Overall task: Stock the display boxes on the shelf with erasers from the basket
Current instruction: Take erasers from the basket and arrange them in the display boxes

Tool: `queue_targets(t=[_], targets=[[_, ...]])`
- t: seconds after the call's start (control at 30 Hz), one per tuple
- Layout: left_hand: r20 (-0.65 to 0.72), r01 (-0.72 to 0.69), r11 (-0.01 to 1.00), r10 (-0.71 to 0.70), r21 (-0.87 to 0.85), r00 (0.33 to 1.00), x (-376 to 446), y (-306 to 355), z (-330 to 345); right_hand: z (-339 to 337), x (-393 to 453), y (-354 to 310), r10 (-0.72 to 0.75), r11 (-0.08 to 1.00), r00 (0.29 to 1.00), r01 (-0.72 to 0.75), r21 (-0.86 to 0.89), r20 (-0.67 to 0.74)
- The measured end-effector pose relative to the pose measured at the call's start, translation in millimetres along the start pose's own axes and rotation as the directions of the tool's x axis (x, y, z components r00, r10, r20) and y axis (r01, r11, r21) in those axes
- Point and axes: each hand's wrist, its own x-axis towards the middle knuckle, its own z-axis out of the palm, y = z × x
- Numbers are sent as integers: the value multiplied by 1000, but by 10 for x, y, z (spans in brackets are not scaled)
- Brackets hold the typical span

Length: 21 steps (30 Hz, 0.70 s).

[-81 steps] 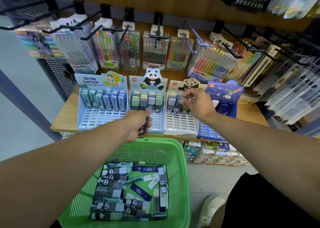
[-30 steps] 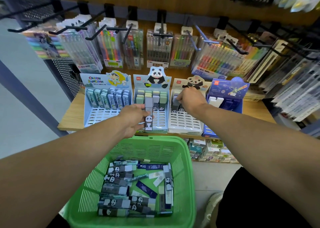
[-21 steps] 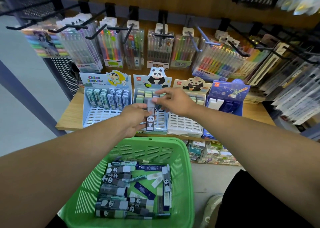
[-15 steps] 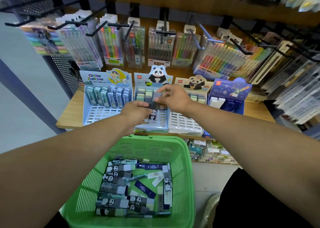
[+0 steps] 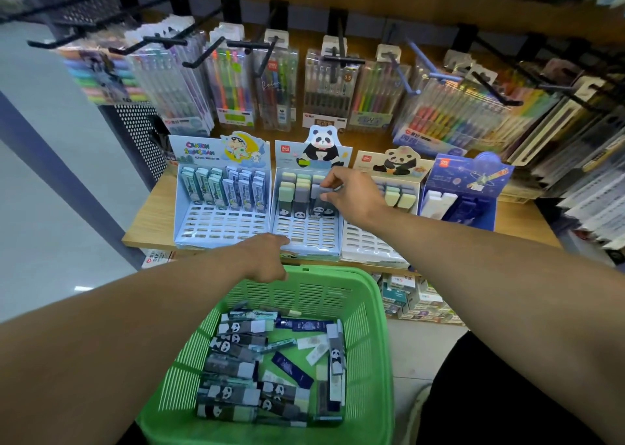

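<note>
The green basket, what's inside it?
The green basket holds a loose pile of wrapped erasers, many with panda sleeves, a few dark blue, some pale. Whatever lies beneath the top layer is covered, so the count is unclear.

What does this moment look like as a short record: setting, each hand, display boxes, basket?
setting: wooden shelf of a stationery display, pen packs hanging on hooks above
right hand: pinches a grey panda eraser at the second display box
left hand: holds nothing, fingers relaxed, above the far rim of the green basket
display boxes: four in a row, each with erasers at the back and bare slots in front
basket: loose panda and dark blue erasers piled inside
</note>
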Motion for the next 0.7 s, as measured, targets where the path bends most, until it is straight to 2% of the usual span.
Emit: queue_targets(t=[0.2,0.3,0.47,0.7], targets=[[-3,0,1000,0,4,1000,12,-11,10,35,54,-8,-5,998,1000,7,-65,27],[-3,-10,999,10,33,1000,11,-19,19,46,77,-19,-14,988,1000,14,-152,1],[27,-17,996,14,88,1000,18,-35,43,59,88,-67,5,983,999,-14,-183,-47],[37,-19,995,15,93,999,-11,-48,39,71,80,-125,47,960,999,-44,-275,3]])
